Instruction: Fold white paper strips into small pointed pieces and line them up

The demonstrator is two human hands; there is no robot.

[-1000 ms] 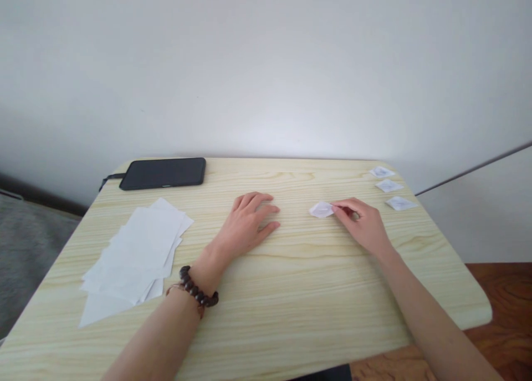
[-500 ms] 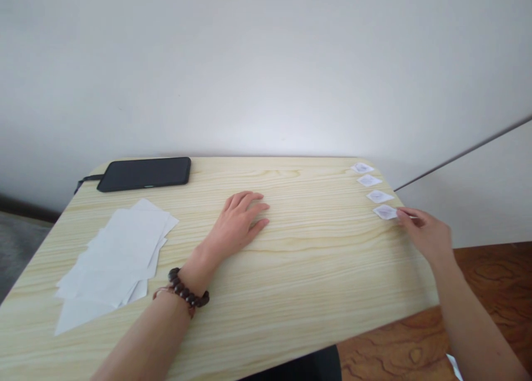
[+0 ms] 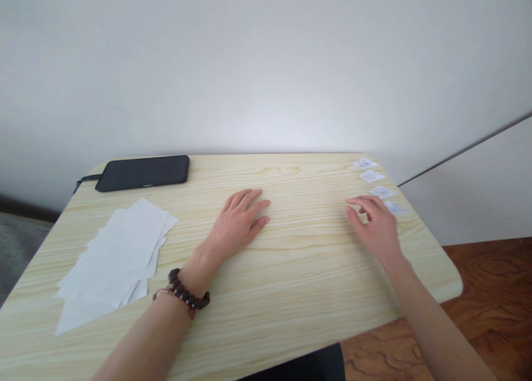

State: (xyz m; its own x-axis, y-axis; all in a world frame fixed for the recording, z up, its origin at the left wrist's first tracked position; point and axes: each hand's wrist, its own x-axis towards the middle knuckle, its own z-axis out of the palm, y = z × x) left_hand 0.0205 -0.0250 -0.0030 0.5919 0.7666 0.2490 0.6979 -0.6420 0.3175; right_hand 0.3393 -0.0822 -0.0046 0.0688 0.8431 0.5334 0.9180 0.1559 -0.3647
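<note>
Several small folded paper boats [image 3: 372,176] stand in a row along the right edge of the table. My right hand [image 3: 376,223] is over the table just in front of that row, thumb and fingertips apart with nothing between them; it partly covers the nearest paper boat [image 3: 396,207]. Mid-table, my left hand [image 3: 239,221] rests palm down with its fingers spread, holding nothing. To the left of it lies a loose pile of white paper sheets [image 3: 124,242], overlapping at different angles.
A black phone [image 3: 143,173] with a cable [image 3: 88,177] at its left end lies at the back left of the wood-grain table [image 3: 282,292]. A white wall [image 3: 266,65] rises directly behind. Dark beads [image 3: 187,295] circle my left wrist.
My right hand carried a folded paper boat rightward to the near end of the row, let it go, and has come back to the left. My left hand stays resting in place.
</note>
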